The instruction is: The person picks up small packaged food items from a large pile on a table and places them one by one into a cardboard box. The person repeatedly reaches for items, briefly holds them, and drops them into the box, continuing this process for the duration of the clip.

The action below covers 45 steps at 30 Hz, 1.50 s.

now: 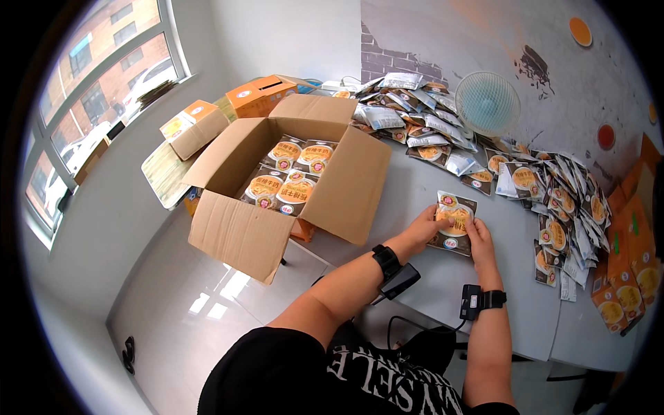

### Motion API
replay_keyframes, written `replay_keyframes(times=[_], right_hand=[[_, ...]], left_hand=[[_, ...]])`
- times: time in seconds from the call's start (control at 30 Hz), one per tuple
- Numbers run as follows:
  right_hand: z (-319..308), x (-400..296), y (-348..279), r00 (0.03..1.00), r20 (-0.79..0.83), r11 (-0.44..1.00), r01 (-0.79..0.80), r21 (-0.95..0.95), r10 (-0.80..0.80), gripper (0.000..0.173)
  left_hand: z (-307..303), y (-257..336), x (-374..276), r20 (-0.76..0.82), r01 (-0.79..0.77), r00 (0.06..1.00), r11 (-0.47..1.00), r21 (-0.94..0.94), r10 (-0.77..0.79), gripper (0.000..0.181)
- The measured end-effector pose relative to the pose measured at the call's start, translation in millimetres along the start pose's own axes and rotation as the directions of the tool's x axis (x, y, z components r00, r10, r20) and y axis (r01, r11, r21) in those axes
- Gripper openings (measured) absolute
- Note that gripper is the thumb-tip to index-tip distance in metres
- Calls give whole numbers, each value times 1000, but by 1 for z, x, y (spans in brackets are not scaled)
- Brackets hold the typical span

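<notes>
Between my two hands is a brown and white food packet [455, 238] with a bowl printed on its front. My left hand [424, 226] grips its left edge, thumb across the printed face. On the opposite edge my right hand [481, 239] pinches it with thumb and fingers. To the left stands a cardboard box [347, 181] with its flaps spread outward. Inside it, similar packets [295, 192] lie face up in two rows. More loose packets [563, 202] form a heap to the right of my hands.
Another packet pile [410, 111] spreads along the wall, beside a round mesh-covered fan [487, 104]. Orange cartons [262, 96] stand behind the box, and flattened orange cartons [627, 259] lean at the far right. The grey table [511, 311] carries the heaps. A cable [423, 327] hangs near my right wrist.
</notes>
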State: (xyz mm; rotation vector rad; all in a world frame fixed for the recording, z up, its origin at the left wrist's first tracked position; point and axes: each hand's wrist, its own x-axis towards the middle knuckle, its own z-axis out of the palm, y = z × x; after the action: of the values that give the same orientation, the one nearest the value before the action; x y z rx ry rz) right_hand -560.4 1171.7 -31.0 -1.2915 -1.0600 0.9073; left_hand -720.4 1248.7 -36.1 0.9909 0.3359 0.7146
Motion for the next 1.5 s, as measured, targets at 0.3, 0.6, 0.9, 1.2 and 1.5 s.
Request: replay_keyframes(times=[0.3,0.6,0.9,1.2,1.5], right_hand=[[5,-4,-3,994,33,993,102,51,-104,24],[6,-3,-2,990,20,989,139,50,-140,26],[5,0,0,983,-14,978,182,100,-182,26],[-2,-13,-27,981,-195,940,76,332,-11,46],[-5,-12,-27,991,-117,943,95,319,-61,55]], left_hand=[[3,-4,0,21,-22,1000,1000,13,22,48],[9,5,-4,6,13,1000,997,80,-14,51],[15,18,6,8,182,983,979,90,-184,41],[49,67,24,-84,109,992,981,157,-97,37],[30,176,22,-157,-15,986,970,242,55,36]])
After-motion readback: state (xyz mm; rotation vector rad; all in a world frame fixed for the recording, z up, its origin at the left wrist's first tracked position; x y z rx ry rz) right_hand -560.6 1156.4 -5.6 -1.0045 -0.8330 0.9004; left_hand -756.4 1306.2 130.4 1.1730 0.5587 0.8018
